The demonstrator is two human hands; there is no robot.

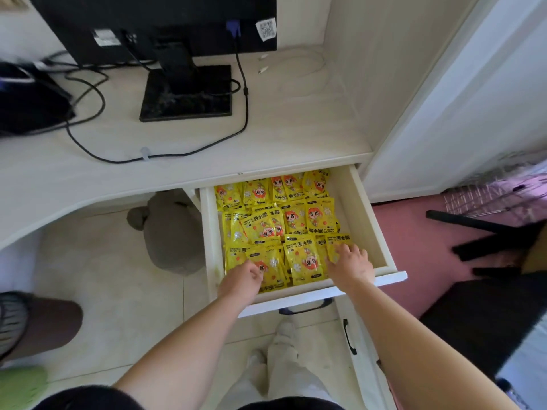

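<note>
I find the drawer [364,202] pulled fully out from under the right end of the desk [296,128], so access is done. Yellow packets [296,223] fill it in overlapping rows from far to near, leaving a bare strip along its right wall. Both hands work in the near row. The left hand [241,278] is at the near-left packets with its fingers curled down onto one. I cannot tell whether it pinches that packet or only touches it. The right hand [352,263] lies at the near right with fingers spread and fairly straight on top of a packet, holding nothing that I can see. No packet is lifted clear of the drawer and none lies on the desk, so I judge the handling of the packets to be at its start, with the sorting or taking out left to do. As for writing, the packets read "HAND WARMER" in capitals above large Chinese characters, which appear to be 暖手宝. Many lie upside down to me, and each bears a cartoon figure with orange hair. A white sticker [265,29] with a QR code sits on the back of the monitor [165,25] at the far side. Its finer print is too small to read.
</note>
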